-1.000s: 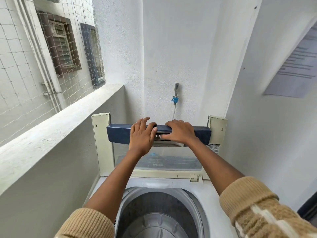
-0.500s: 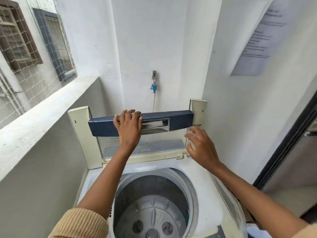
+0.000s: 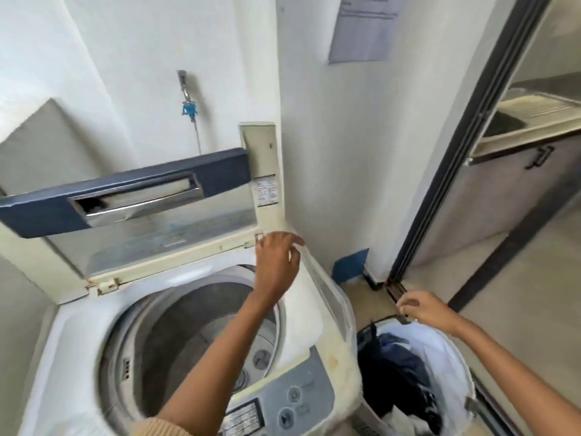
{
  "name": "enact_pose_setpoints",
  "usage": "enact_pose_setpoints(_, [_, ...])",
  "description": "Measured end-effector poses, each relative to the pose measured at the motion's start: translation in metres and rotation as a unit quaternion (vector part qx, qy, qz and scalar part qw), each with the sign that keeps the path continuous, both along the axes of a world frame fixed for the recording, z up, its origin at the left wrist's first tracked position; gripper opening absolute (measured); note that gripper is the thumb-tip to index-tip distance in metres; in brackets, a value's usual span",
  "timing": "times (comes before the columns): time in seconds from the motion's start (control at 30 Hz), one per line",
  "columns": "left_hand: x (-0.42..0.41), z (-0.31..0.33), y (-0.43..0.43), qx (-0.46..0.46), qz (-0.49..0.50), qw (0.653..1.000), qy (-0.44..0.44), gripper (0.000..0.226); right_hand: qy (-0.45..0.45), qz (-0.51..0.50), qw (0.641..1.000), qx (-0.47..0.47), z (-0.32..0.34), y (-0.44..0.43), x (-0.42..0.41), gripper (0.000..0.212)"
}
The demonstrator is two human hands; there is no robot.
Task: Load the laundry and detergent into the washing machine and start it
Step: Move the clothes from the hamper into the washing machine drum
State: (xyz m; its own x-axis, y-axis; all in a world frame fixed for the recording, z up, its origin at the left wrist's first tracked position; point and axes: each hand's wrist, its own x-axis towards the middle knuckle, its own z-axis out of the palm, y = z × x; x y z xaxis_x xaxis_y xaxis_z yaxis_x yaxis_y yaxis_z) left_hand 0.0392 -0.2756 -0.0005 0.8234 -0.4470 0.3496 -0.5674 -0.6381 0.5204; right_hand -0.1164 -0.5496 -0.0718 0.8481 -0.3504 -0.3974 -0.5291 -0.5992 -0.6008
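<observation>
Soft, limp, light dark-blue clothes (image 3: 393, 363) in white round hamper (image 3: 440, 347), near right: take a bunched handful; left hand (image 3: 276, 262) grip released, right hand (image 3: 424, 309) at the rim, cannot tell.

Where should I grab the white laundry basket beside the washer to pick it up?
Grip the dark rim at its far edge, reaching down from above. The laundry basket stands upright with an open top, and the washing machine crowds its left side, so the rim is probably the easiest free part. The right hand is at that spot.
</observation>
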Motion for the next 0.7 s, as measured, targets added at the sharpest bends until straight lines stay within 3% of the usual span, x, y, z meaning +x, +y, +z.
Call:
enact_pose_setpoints(0.2, [-0.033, -0.046, -0.073, 0.172, -0.156, 0.968, 0.090, 0.034, 0.049, -0.053, 0.995, 0.074, -0.071, -0.012, -0.016, 0.016])
enact_pose_setpoints(0.3, [-0.054, -0.093, -0.143, 0.324, -0.185, 0.902, 0.217, 0.030, 0.103, -0.087, 0.986, 0.101, -0.123, -0.049, -0.045, 0.025])
enact_pose_setpoints(0.37, [-0.064, -0.137, -0.174, 0.372, -0.143, 0.859, 0.320, 0.033, 0.142, -0.081, 0.981, 0.108, -0.165, -0.063, -0.065, 0.021])
enact_pose_setpoints(0.43, [-0.072, -0.182, -0.189, 0.383, -0.087, 0.833, 0.390, 0.034, 0.186, -0.041, 0.975, 0.118, -0.207, -0.067, -0.079, 0.020])
enact_pose_setpoints(0.53, [-0.084, -0.242, -0.197, 0.381, -0.040, 0.792, 0.476, 0.033, 0.215, 0.018, 0.969, 0.121, -0.271, -0.068, -0.092, 0.041])
enact_pose_setpoints(0.6, [-0.090, -0.278, -0.198, 0.371, -0.016, 0.765, 0.526, 0.031, 0.247, 0.024, 0.963, 0.102, -0.293, -0.063, -0.091, 0.020])
enact_pose_setpoints(0.7, [-0.093, -0.333, -0.195, 0.340, -0.013, 0.743, 0.576, 0.029, 0.242, 0.023, 0.968, 0.066, -0.332, -0.061, -0.082, 0.040])
